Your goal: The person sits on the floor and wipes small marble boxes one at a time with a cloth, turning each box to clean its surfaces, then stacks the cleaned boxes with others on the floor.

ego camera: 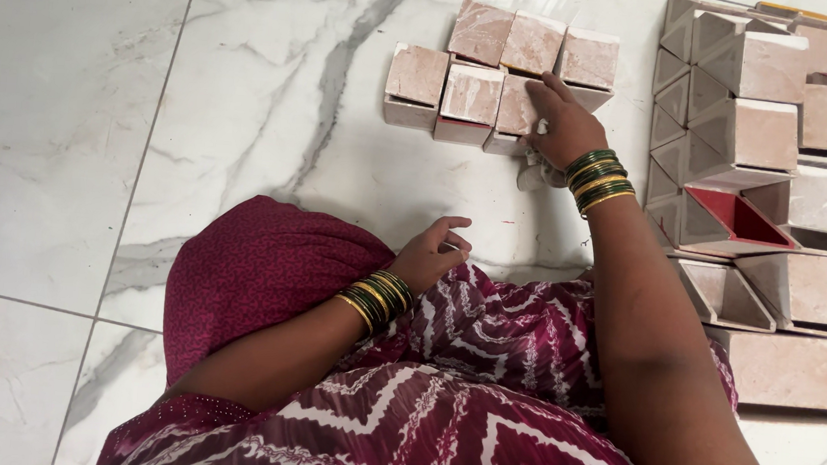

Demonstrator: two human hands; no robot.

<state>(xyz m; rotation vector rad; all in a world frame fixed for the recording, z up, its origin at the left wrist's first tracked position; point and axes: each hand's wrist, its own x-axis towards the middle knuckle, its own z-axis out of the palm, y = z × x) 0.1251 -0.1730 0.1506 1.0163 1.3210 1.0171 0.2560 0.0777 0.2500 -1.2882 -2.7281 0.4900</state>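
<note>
L hand point(432, 252) rests loosely curled on the maroon patterned cloth point(482, 366) at the lap, fingers half bent, holding nothing. Ahead & to its right, R hand point(562, 124) lies flat, fingers spread narrow, pressing a pale cloth rag point(534, 173) under the palm, fingertips on the nearest small pinkish box point(520, 108). More such boxes sit just beyond and left of it on the marble floor point(247, 101). Well right of R hand: stacked open boxes point(765, 142).

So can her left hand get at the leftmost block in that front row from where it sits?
Probably yes. The left hand rests loosely curled by the lap, and only bare marble floor lies between it and the leftmost block. The right hand is on another block, off that path.
</note>
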